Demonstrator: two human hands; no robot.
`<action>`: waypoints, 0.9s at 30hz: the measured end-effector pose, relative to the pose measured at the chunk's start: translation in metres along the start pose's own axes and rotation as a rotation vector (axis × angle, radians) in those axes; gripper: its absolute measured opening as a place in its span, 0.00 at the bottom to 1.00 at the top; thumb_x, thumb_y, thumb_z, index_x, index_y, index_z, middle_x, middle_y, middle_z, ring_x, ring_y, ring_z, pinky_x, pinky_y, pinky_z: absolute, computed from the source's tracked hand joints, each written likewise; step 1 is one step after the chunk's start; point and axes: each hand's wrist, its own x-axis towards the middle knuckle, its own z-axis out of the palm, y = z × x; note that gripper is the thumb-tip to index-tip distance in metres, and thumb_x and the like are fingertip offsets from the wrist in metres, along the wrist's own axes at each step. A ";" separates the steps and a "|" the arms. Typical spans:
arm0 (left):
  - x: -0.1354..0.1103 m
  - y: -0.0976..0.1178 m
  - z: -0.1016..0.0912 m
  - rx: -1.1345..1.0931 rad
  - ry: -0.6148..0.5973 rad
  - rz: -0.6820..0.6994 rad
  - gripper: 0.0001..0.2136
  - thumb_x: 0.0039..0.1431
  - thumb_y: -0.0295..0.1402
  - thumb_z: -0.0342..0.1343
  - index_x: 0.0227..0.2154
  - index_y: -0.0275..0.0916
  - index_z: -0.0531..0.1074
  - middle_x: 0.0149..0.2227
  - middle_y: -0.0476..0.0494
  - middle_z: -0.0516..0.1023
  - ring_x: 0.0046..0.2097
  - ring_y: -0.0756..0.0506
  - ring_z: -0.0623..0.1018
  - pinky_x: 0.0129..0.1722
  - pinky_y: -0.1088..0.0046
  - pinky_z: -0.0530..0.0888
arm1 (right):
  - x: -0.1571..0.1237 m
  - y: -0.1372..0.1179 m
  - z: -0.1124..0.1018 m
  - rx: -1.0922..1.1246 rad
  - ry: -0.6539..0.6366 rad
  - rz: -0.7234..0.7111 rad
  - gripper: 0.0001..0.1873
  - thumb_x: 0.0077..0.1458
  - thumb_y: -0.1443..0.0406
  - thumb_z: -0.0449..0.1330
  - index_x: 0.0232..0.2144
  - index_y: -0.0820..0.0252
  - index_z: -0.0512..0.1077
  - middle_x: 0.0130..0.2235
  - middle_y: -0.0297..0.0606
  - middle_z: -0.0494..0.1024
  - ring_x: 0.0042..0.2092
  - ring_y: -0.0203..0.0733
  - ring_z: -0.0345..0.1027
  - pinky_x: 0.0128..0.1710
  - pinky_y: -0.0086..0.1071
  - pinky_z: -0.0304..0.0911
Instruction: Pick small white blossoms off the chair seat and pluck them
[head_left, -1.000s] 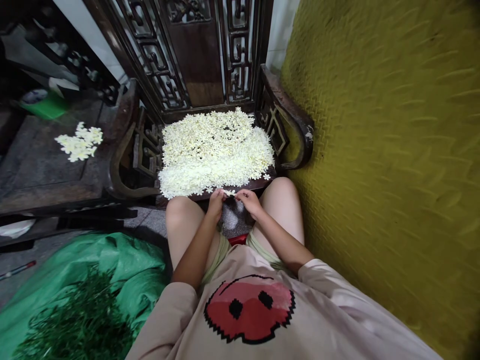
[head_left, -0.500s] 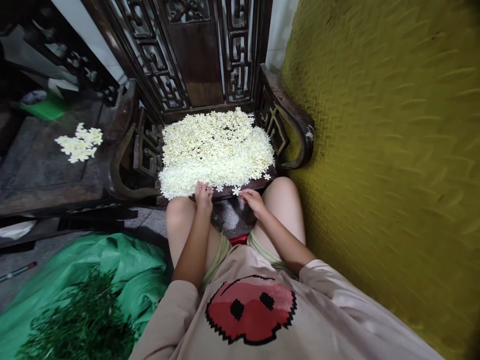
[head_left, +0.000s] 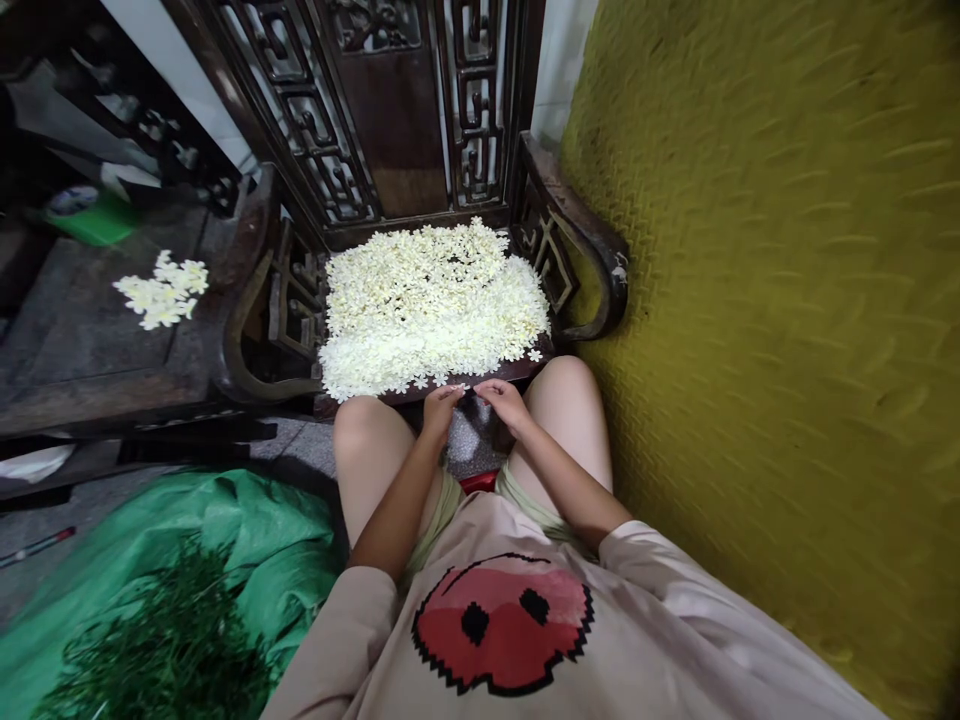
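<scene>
The person's left hand pinches 1 small white flower just before the flower heap on the carved chair, while whether the nearby right hand grips anything cannot be told.

White blossoms are caught in bright light, their front rows nearly washed out, while the dark wooden tabletop is left in dimness. The yellow sheet is stretched by wide-angle distortion; fine detail between left hand and right hand is blurred.
</scene>
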 end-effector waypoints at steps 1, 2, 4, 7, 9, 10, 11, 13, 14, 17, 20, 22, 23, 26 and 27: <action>-0.001 0.001 0.000 0.012 -0.013 0.012 0.07 0.37 0.34 0.60 0.21 0.36 0.74 0.23 0.48 0.74 0.28 0.50 0.69 0.31 0.73 0.64 | 0.000 0.001 0.000 0.000 -0.012 -0.012 0.12 0.38 0.59 0.62 0.26 0.60 0.72 0.24 0.32 0.72 0.27 0.34 0.62 0.30 0.29 0.57; -0.002 0.002 0.000 0.028 -0.033 0.023 0.07 0.37 0.34 0.60 0.21 0.36 0.74 0.23 0.47 0.74 0.28 0.50 0.70 0.32 0.73 0.64 | 0.001 0.002 0.000 -0.003 -0.026 -0.027 0.13 0.38 0.59 0.63 0.27 0.60 0.73 0.24 0.33 0.72 0.27 0.35 0.63 0.30 0.29 0.58; -0.003 0.002 0.002 0.063 -0.072 0.032 0.05 0.37 0.33 0.59 0.20 0.36 0.74 0.22 0.48 0.74 0.28 0.50 0.70 0.31 0.73 0.65 | 0.001 0.004 0.001 -0.017 -0.045 -0.062 0.14 0.37 0.59 0.63 0.28 0.60 0.73 0.25 0.33 0.73 0.28 0.35 0.64 0.32 0.30 0.59; -0.005 0.002 0.006 0.099 -0.104 0.028 0.05 0.37 0.33 0.59 0.18 0.36 0.73 0.19 0.49 0.72 0.26 0.50 0.68 0.30 0.73 0.64 | 0.001 0.005 0.001 -0.047 -0.021 -0.099 0.12 0.37 0.59 0.63 0.25 0.60 0.72 0.26 0.34 0.74 0.30 0.37 0.65 0.33 0.30 0.59; -0.005 0.001 0.007 0.110 -0.122 0.038 0.06 0.37 0.34 0.60 0.17 0.36 0.72 0.19 0.50 0.71 0.25 0.51 0.67 0.30 0.74 0.64 | 0.001 0.005 0.000 -0.056 0.012 -0.104 0.11 0.38 0.58 0.62 0.23 0.60 0.72 0.25 0.34 0.74 0.29 0.37 0.65 0.33 0.31 0.58; -0.005 0.001 0.007 0.113 -0.129 0.046 0.07 0.37 0.34 0.60 0.17 0.36 0.72 0.19 0.50 0.71 0.25 0.51 0.67 0.29 0.74 0.64 | 0.001 0.004 0.000 -0.051 0.023 -0.101 0.11 0.38 0.58 0.62 0.23 0.60 0.72 0.25 0.34 0.73 0.29 0.37 0.64 0.32 0.31 0.58; -0.005 0.001 0.007 0.114 -0.135 0.053 0.07 0.37 0.35 0.60 0.17 0.36 0.72 0.19 0.50 0.71 0.25 0.51 0.67 0.29 0.74 0.64 | 0.000 0.003 0.000 -0.036 0.032 -0.091 0.12 0.38 0.57 0.62 0.23 0.60 0.71 0.24 0.33 0.73 0.28 0.36 0.64 0.32 0.30 0.58; -0.005 0.002 0.006 0.113 -0.144 0.063 0.09 0.38 0.37 0.60 0.18 0.36 0.72 0.19 0.50 0.71 0.25 0.51 0.67 0.30 0.74 0.64 | -0.001 0.000 0.000 0.021 0.031 -0.045 0.13 0.38 0.56 0.62 0.23 0.60 0.71 0.24 0.33 0.72 0.27 0.35 0.62 0.30 0.30 0.57; -0.005 0.002 0.005 0.111 -0.148 0.066 0.09 0.38 0.38 0.60 0.19 0.36 0.72 0.20 0.50 0.71 0.26 0.51 0.67 0.30 0.74 0.64 | -0.001 -0.001 0.000 0.055 0.024 -0.015 0.14 0.37 0.56 0.62 0.24 0.60 0.71 0.24 0.32 0.72 0.27 0.34 0.62 0.30 0.29 0.56; -0.005 0.005 0.004 0.106 -0.174 0.074 0.10 0.38 0.38 0.60 0.19 0.36 0.72 0.21 0.49 0.72 0.27 0.51 0.67 0.32 0.73 0.64 | -0.002 -0.003 0.000 0.123 -0.020 0.062 0.16 0.36 0.54 0.63 0.24 0.60 0.71 0.24 0.32 0.73 0.26 0.32 0.61 0.28 0.27 0.55; -0.006 0.007 0.003 0.111 -0.203 0.070 0.10 0.39 0.39 0.60 0.18 0.36 0.71 0.20 0.50 0.70 0.26 0.51 0.66 0.31 0.74 0.63 | -0.003 -0.003 -0.001 0.120 -0.069 0.093 0.18 0.36 0.52 0.63 0.23 0.61 0.71 0.24 0.32 0.72 0.23 0.30 0.58 0.25 0.26 0.51; -0.007 0.009 0.004 0.116 -0.209 0.067 0.10 0.40 0.39 0.60 0.17 0.36 0.71 0.19 0.50 0.68 0.26 0.51 0.66 0.30 0.74 0.62 | -0.002 -0.003 0.000 0.116 -0.092 0.112 0.19 0.36 0.50 0.62 0.23 0.61 0.71 0.23 0.31 0.71 0.23 0.29 0.57 0.24 0.26 0.50; -0.007 0.009 0.004 0.113 -0.211 0.068 0.11 0.40 0.39 0.60 0.17 0.36 0.70 0.19 0.51 0.68 0.26 0.51 0.65 0.30 0.74 0.62 | -0.002 -0.003 0.000 0.118 -0.099 0.121 0.20 0.36 0.50 0.62 0.23 0.61 0.71 0.23 0.31 0.70 0.23 0.29 0.57 0.23 0.25 0.49; -0.006 0.009 0.004 0.097 -0.221 0.077 0.11 0.39 0.39 0.60 0.17 0.36 0.70 0.19 0.51 0.68 0.26 0.51 0.66 0.31 0.74 0.63 | -0.002 -0.003 0.000 0.140 -0.113 0.144 0.21 0.36 0.49 0.63 0.22 0.61 0.70 0.22 0.30 0.68 0.22 0.28 0.57 0.23 0.25 0.49; -0.006 0.008 0.004 0.094 -0.223 0.079 0.10 0.39 0.39 0.61 0.17 0.36 0.70 0.19 0.51 0.69 0.26 0.51 0.66 0.31 0.74 0.64 | -0.003 -0.003 0.000 0.151 -0.117 0.151 0.21 0.36 0.49 0.63 0.22 0.61 0.69 0.21 0.30 0.68 0.22 0.28 0.57 0.22 0.24 0.49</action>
